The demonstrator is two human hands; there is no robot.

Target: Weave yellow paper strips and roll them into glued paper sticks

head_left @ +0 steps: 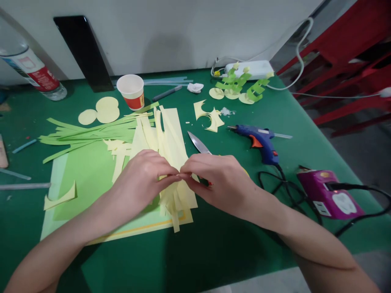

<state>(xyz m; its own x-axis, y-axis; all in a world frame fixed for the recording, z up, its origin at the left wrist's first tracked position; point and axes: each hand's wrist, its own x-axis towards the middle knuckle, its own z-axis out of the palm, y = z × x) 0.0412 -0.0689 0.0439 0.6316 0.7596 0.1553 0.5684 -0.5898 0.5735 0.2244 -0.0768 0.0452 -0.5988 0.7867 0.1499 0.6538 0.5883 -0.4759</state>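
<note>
Fingertip to fingertip, my left hand [146, 175] and my right hand [221, 179] meet above the middle of the table, both closed in a pinch. Whatever is between the fingers is too small and hidden to make out. Pale yellow paper strips [166, 134] lie beneath them, on top of yellow and green sheets [88, 171]. Under my right hand the blade of a pair of scissors [198, 143] sticks out; the rest is mostly covered. Green paper strips [100, 133] fan out to the left.
A blue glue gun [259, 140] lies right, its cord near a purple power box [330, 195]. A paper cup [131, 91], pen [167, 93], yellow paper discs [106, 109] and green paper plants [236, 83] stand or lie behind. A bottle [33, 65] and leaning black phone [84, 53] are back left.
</note>
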